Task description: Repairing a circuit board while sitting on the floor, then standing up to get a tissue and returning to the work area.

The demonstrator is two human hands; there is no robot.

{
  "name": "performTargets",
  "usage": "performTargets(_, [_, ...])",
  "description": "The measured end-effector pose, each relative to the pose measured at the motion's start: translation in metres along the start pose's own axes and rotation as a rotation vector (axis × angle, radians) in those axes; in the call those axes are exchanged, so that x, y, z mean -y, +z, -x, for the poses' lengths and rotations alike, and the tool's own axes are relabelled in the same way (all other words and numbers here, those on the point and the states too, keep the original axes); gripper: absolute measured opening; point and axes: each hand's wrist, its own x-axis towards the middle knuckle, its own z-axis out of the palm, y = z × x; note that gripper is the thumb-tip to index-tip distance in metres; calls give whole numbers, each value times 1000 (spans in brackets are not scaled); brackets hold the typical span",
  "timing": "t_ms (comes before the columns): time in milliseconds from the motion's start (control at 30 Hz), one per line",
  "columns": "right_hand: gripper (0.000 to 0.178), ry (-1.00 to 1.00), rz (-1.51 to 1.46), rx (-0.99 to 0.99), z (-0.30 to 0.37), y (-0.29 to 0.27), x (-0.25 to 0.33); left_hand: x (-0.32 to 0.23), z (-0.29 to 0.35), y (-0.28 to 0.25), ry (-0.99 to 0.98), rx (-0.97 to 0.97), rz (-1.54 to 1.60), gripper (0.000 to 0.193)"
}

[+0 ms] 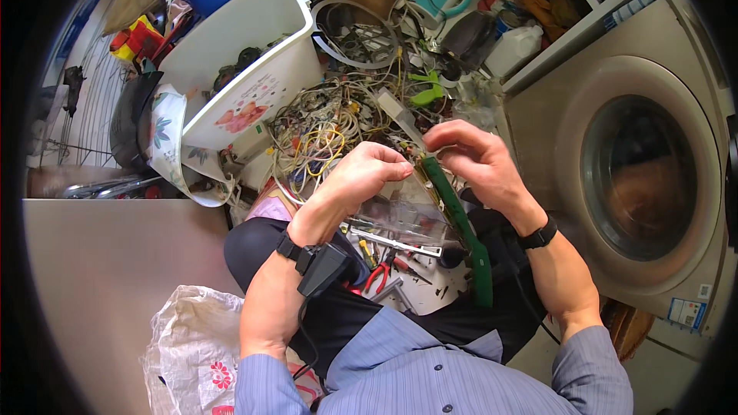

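A long green circuit board [461, 223] slants from my lap up toward both hands, its lower end against my right thigh. At its upper end, my right hand [484, 165] is closed, with curled fingers and thumb at the board's edge. My left hand [369, 173] is pinched shut beside the board's component side; anything between its fingertips is too small to make out. Below the hands are red-handled pliers [379, 275], a yellow-handled screwdriver [367, 252] and a white strip [396, 241]. A clear plastic sheet or tray [407, 219] lies just beyond these tools.
A heap of tangled cables [330, 127] lies ahead, beside a white plastic bin [265, 92]. The front-loading washing machine [638, 161] stands close on my right. To my left are a pale flat panel [123, 261] and a crumpled plastic bag [192, 338].
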Motion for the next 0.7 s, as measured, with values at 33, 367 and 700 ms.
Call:
performTargets(33, [15, -156, 94, -34, 3, -7, -4, -1, -1, 1, 15, 4, -2, 19])
performTargets(367, [47, -669, 1023, 54, 24, 31, 6, 22, -11, 1, 6, -52, 31, 17])
performTargets(700, [51, -459, 1127, 6, 29, 49, -17, 20, -12, 9, -8, -14, 122, 21])
